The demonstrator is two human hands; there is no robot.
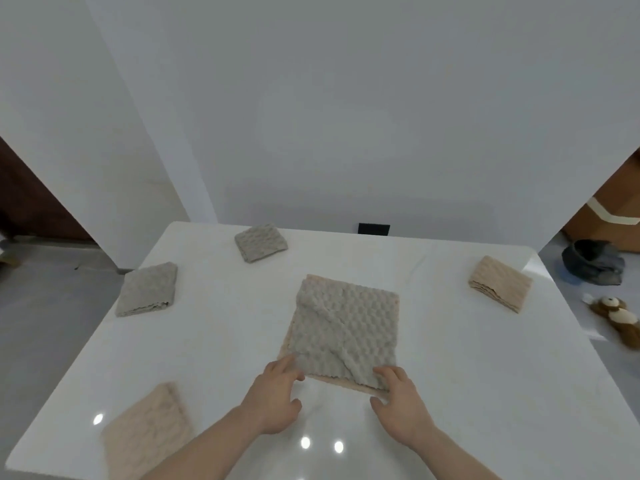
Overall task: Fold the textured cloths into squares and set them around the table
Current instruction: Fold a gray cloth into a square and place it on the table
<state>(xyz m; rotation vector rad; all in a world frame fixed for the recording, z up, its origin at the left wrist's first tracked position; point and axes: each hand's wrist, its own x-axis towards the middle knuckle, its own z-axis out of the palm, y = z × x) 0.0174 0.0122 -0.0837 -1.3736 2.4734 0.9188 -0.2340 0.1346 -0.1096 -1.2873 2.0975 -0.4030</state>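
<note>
In the lower middle of the frame, both hands work the near edge of a grey textured cloth that lies spread on a beige cloth, of which only a thin border shows. The left hand has its fingers curled over the near left corner, seemingly pinching the grey layer. The right hand pinches the near right corner, fingertips on top and thumb beneath as far as one can tell.

To fold it well, I judge both corners should be lifted together, taking only the grey layer, and carried straight to the far edge so the corners meet. A diagonal wrinkle crosses the cloth and wants smoothing first, or the square will come out skewed.

Four folded squares already sit round the white glossy counter: two grey ones, at the far middle and at left, a beige one at right, and another beige one at lower left.

Behind are plain white walls. On the grey floor at right lie a stuffed toy and a dark bundle.
</note>
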